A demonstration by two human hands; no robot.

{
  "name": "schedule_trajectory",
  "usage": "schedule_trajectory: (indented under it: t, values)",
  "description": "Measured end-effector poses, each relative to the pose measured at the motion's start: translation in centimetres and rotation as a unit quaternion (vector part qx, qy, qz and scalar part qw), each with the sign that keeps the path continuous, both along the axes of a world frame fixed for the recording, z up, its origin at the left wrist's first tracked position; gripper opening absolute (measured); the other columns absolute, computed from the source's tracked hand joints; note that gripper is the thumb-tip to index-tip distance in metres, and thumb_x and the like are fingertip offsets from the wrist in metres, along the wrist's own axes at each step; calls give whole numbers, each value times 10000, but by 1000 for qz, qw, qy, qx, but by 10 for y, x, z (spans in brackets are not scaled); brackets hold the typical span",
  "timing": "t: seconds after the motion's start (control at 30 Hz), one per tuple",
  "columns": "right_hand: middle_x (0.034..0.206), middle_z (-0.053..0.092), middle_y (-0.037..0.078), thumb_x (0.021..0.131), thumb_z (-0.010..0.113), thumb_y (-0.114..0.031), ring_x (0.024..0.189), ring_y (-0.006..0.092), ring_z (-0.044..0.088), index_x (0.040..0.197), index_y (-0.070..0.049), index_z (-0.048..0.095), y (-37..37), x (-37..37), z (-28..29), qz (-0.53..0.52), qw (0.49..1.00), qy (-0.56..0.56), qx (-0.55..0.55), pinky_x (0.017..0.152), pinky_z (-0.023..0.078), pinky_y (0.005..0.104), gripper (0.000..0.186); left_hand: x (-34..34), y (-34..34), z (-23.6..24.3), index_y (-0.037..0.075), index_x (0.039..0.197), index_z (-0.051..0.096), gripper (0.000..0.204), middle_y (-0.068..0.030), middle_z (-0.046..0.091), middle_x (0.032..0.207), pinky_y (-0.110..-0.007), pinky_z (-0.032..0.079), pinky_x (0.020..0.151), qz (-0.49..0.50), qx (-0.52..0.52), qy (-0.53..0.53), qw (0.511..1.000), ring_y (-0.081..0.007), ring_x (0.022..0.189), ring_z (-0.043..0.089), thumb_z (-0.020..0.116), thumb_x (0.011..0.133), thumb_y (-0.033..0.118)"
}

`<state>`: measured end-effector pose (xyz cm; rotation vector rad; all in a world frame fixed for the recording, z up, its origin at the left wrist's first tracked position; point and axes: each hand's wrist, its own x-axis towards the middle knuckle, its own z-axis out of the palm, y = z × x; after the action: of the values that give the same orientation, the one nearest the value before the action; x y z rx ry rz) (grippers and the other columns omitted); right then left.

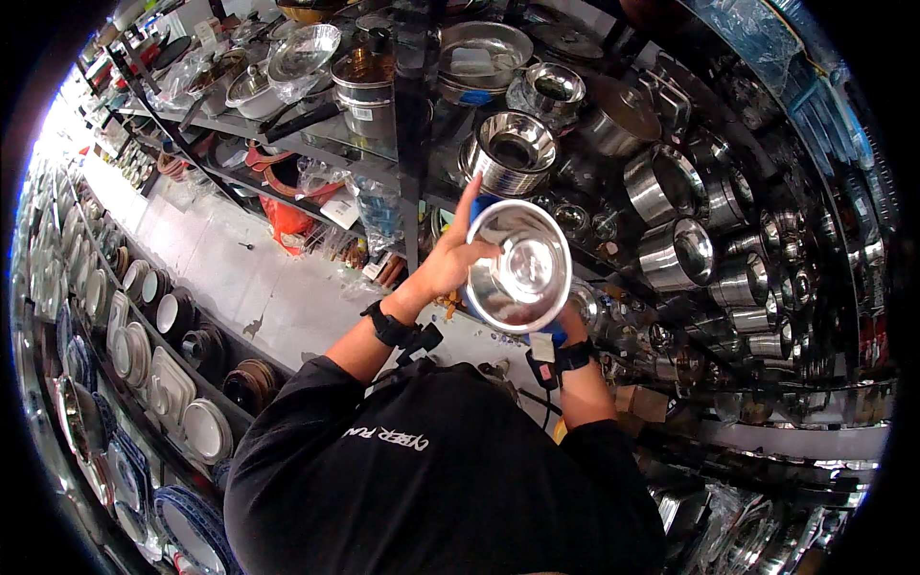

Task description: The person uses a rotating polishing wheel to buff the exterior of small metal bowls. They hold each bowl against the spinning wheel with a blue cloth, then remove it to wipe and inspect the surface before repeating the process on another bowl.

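A shiny steel bowl [513, 295] is tilted toward me in front of the shelf. My left hand [452, 257] grips its left rim, closed on it, the thumb reaching over the inside and the index finger pointing up. Behind the bowl's lower right edge is my right hand [575, 326], its fingers hidden by the bowl. Bits of something blue [544, 340] show at the bowl's lower edge, too covered to name. Just beyond stands a stack of nested steel bowls [517, 153] on the shelf.
Steel pots [666, 182] and basins crowd the shelf on the right. A dark shelf post [412, 125] rises left of the bowl stack. Past it sit a lidded pot [364, 81] and pans. Plates [206, 429] line a rack at the left, across the pale floor [220, 249].
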<state>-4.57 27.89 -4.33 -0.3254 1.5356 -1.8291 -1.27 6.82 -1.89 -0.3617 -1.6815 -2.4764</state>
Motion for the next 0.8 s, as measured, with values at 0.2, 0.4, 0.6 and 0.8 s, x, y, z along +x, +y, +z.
schedule_trajectory:
  t: [0.2,0.4,0.6,0.8]
  values:
    - [1150,604,90,783,533,-159,1032,189,588,1312,-19,465,40,6,-9,-47,992,110,-41,911,463,298,550,-1,-20,4,83,1502,107,882,-104,217,1525,-303,214,1111,36,49,-19,998,-208,1374,265,510,733,-75]
    - [1229,573,85,805,517,-195,1102,194,566,1308,-30,479,19,-5,22,-191,972,44,-133,960,436,322,531,8,-3,-12,101,1512,59,936,-113,90,1565,-308,154,1129,-40,19,16,999,-217,1424,144,493,713,-118]
    - [1261,554,70,851,488,-200,1121,165,539,1360,-26,429,-2,8,11,-98,983,26,151,963,415,294,541,-3,-3,-10,91,1502,149,867,-82,292,1487,-281,274,1067,16,-108,13,994,-179,1297,361,528,745,-95]
    - [1215,585,70,795,581,-96,1032,163,582,1354,-35,445,47,11,-5,-68,997,1,-25,918,449,293,579,6,-43,-42,27,1378,369,565,-104,520,1256,-299,396,981,46,129,-157,978,-192,1156,495,464,823,-21]
